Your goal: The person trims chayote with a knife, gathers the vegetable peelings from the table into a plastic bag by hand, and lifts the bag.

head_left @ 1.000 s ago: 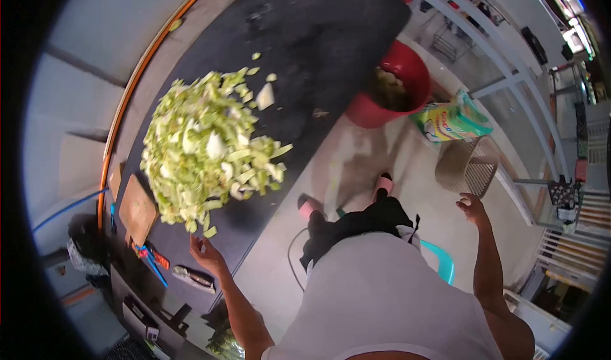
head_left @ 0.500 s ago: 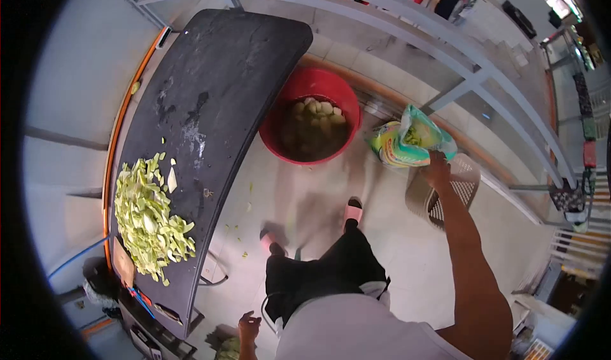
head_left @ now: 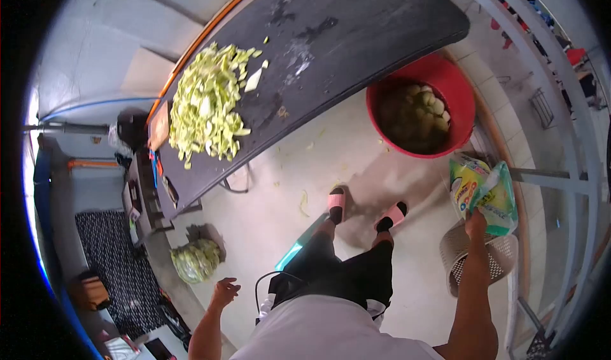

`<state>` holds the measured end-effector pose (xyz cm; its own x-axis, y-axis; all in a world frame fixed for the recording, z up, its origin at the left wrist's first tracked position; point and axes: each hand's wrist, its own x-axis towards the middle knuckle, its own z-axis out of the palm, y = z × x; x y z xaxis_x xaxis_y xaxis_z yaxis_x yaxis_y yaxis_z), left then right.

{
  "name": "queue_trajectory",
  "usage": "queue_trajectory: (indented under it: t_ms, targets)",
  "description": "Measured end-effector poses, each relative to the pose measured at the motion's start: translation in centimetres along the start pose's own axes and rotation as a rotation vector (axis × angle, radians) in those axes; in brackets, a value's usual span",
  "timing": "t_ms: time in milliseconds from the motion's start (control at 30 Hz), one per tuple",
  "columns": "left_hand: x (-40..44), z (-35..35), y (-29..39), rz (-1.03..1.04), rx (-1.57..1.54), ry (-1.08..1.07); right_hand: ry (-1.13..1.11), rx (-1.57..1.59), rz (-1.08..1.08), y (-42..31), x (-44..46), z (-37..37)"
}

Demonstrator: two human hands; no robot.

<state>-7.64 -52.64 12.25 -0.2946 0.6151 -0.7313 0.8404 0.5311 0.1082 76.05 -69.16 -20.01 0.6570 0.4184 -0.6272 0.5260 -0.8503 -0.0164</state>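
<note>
Holding one bag [head_left: 501, 201] (just one right hand [head_left: 475, 225])

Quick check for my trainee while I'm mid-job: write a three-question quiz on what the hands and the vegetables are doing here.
1. True or false: the left hand is touching nothing.
2. The right hand holds: (A) the perforated basket, (B) the printed plastic bag, (C) the red tub.
3. Fill in: the chopped greens lie in a heap on the dark ____.

Key: 1 true; 2 B; 3 table.
</note>
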Motion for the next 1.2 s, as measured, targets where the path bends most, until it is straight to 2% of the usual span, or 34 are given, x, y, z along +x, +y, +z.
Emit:
queue_trajectory:
  t_ms: [100, 200, 300, 400, 467, 533, 567, 633, 733, 833, 900, 1000, 1067, 1167, 1200]
  targets:
    - [0.3, 0.8, -1.4, -0.044, 0.043, -0.05, 0.104, 0.136, -0.145, 0.9, -0.8, 3.0]
    - [2.0, 1.2, -3.5, -0.044, 0.093, -0.151, 0.193, 0.028, -0.342, -0.5, -2.0, 3.8]
    - [4.0, -0.2, -5.9, -0.053, -0.055, -0.119, 0.067, -0.06, -0.365, -3.6, -3.2, 2.2]
    - [8.3, -1.2, -11.5, -0.056, -0.142, -0.116, 0.027, -0.034, -0.304, -8.2, -7.8, 3.1]
    - [11.0, -2.3, -15.0, -0.041, -0.183, -0.113, 0.105, 0.097, -0.36, -10.3, -9.0, 9.4]
    - [12.2, -3.8, -17.2, -0.065, -0.244, -0.092, -0.013, 0.097, -0.27, -17.0, -14.1, 12.4]
    - [13.0, -4.8, -17.8, -0.064, -0.269, -0.077, 0.118, 0.056, -0.508, -18.8, -16.2, 14.1]
    - [14.0, -6.6, -19.4, -0.086, -0.278, -0.1, 0.038, 0.158, -0.332, -23.4, -19.4, 15.5]
    - [16.0, -8.1, -21.4, -0.099, -0.334, -0.095, 0.0, 0.202, -0.278, -27.4, -23.3, 14.9]
    - [17.0, -7.9, -22.5, -0.143, -0.49, -0.056, -0.111, 0.28, -0.304, -29.0, -24.9, 17.2]
    - [16.3, -7.3, -22.0, -0.133, -0.525, -0.053, -0.135, 0.186, -0.3, -30.8, -26.5, 19.0]
    - [14.6, -7.1, -20.6, -0.027, -0.351, -0.112, -0.192, 0.248, -0.402, -34.7, -29.7, 21.1]
    - [13.8, -7.2, -19.9, 0.047, -0.27, -0.123, -0.217, 0.249, -0.55, -34.1, -29.8, 23.2]
    - [14.0, -6.9, -19.8, 0.067, -0.304, -0.084, -0.378, 0.286, -0.505, -33.6, -30.4, 22.2]
    - [14.3, -7.2, -19.8, 0.075, -0.251, -0.106, -0.42, 0.447, -0.354, -32.4, -30.2, 22.9]
